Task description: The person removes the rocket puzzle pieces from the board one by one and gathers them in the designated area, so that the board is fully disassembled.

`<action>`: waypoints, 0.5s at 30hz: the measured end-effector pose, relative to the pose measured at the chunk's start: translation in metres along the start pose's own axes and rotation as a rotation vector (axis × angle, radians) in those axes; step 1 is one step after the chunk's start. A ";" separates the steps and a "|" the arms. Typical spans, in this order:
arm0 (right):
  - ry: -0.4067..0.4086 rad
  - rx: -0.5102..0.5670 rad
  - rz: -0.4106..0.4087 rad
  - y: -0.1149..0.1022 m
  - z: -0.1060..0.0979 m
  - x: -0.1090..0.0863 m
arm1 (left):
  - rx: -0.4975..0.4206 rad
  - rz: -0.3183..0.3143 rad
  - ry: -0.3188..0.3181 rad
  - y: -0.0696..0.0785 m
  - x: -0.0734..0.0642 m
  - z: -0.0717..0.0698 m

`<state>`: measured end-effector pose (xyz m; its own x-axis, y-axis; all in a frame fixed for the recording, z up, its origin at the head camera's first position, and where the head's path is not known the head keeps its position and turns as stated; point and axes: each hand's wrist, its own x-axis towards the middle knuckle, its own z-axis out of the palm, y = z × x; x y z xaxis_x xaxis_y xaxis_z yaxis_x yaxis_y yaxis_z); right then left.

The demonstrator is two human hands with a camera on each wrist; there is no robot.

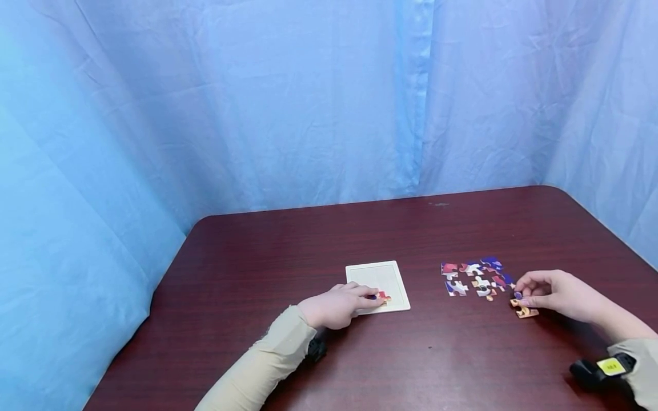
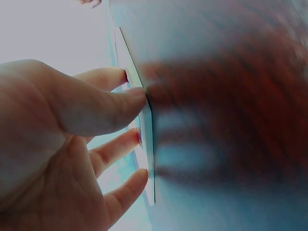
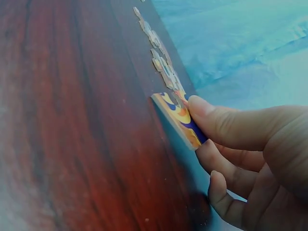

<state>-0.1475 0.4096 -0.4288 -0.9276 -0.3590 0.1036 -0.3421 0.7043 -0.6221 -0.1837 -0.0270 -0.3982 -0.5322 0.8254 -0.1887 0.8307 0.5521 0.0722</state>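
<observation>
My left hand (image 1: 336, 303) lies over the near left part of a white puzzle tray (image 1: 380, 274). In the left wrist view its extended fingertips (image 2: 139, 137) touch the tray's upper side and the thumb is at its edge. Beside those fingers, a red and yellow puzzle section (image 1: 383, 297) sits in the tray, partly covered. Off to the right, my right hand (image 1: 565, 295) pinches a yellow, orange and dark blue puzzle piece (image 3: 179, 118) between thumb and fingers. That piece is tilted, close above the tabletop.
Several loose puzzle pieces (image 1: 483, 285) in blue, white and red lie between the tray and my right hand. The dark red wooden table (image 1: 288, 245) has rounded far corners. Blue curtains (image 1: 308, 114) hang behind it and along both sides.
</observation>
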 end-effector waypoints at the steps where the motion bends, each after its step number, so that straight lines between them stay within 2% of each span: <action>1: 0.010 -0.020 0.011 0.000 0.001 0.000 | -0.001 -0.003 0.000 0.000 0.000 0.000; 7: 0.044 -0.128 0.081 -0.004 0.006 0.002 | 0.007 -0.001 -0.001 0.000 0.000 0.001; 15: 0.098 -0.211 0.054 -0.001 0.007 0.004 | 0.030 0.009 0.003 -0.002 0.002 0.002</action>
<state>-0.1500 0.4026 -0.4330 -0.9519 -0.2638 0.1558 -0.3062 0.8369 -0.4536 -0.1861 -0.0263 -0.4009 -0.5248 0.8309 -0.1851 0.8402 0.5405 0.0443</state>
